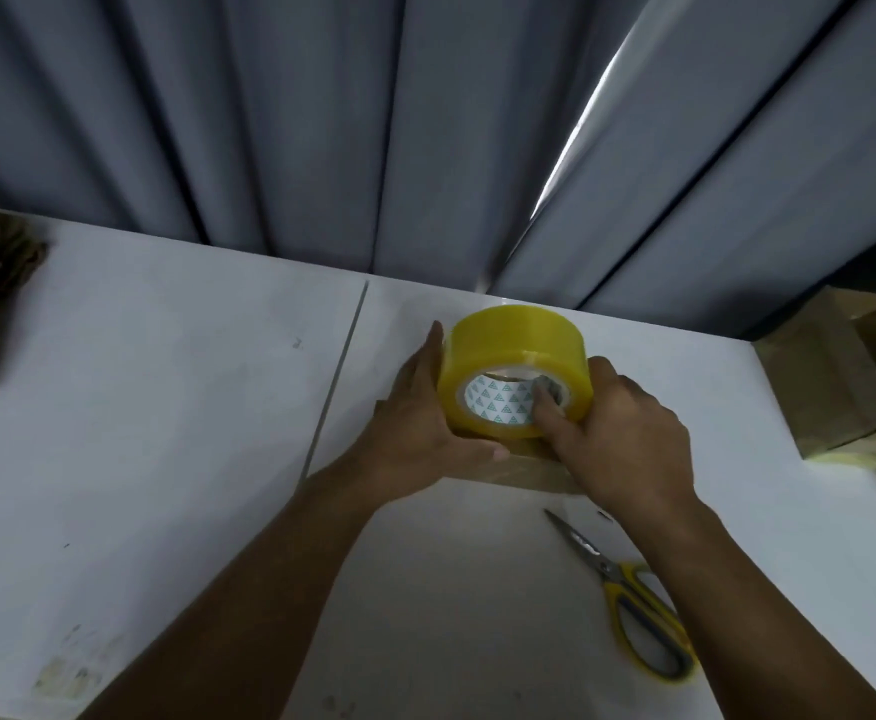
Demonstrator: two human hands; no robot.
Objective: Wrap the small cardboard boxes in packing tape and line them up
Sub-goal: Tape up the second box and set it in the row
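Yellow tape roll (514,337) held on edge over a small cardboard box (534,472) on the white desk (166,407), right hand (628,439) gripping the roll, thumb in its core, left hand (420,423) clasping the box, scissors (628,600) nearby.

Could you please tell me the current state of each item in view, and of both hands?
tape roll: standing on edge over the small cardboard box, not lying flat.
small cardboard box: under the roll, mostly hidden.
right hand: grips the roll, fingers in its core.
left hand: holds the box beside the roll.
scissors: blades closed, lying flat, untouched.
larger cardboard box: flaps open.
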